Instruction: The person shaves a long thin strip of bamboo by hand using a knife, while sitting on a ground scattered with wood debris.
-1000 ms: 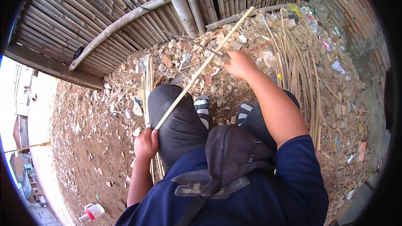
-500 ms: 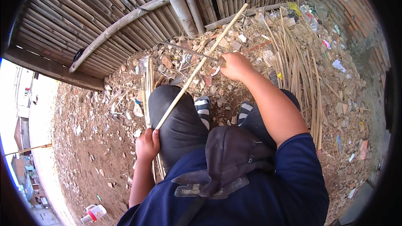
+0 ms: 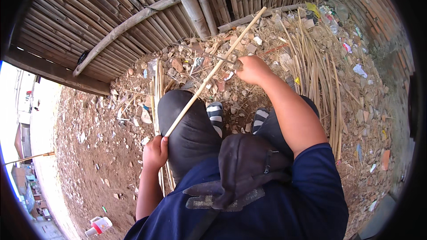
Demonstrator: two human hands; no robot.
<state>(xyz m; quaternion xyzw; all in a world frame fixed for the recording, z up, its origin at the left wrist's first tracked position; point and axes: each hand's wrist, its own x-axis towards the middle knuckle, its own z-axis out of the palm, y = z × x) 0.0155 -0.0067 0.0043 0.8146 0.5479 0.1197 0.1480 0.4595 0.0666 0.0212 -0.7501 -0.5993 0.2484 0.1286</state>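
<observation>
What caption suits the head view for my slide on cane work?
Left hand grips a cane strip across the knee; right hand holds a knife against it.

White red-capped bottle [image 3: 100, 226], lower left

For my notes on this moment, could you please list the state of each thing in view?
Left hand: closed around the stick's lower end.
Right hand: gripping a knife.
Bamboo stick: slanted across the left knee.
Knife blade: laid against the stick.
Cane strips: lying loose on the ground.
Plastic bottle: lying on its side.
</observation>
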